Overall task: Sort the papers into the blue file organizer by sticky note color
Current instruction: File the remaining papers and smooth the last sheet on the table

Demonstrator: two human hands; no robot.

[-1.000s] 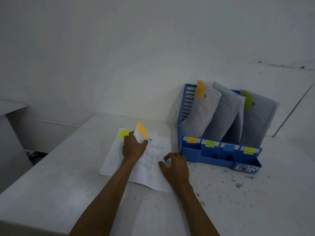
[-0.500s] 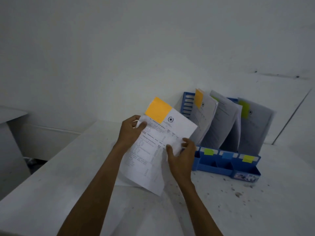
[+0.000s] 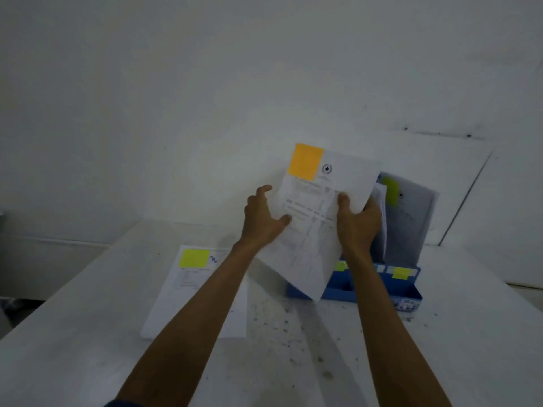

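Right hand: grasping the orange-tagged paper, held up before the blue organizer.
Left hand: thumb touching it, fingers spread loose.

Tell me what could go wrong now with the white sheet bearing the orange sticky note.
The white paper sheet with the orange sticky note covers the left slots of the blue plastic file organizer, so it may enter a wrong slot. The right hand grips it, but the left hand shows only a thumb on it; it may sag and catch on the front wall.
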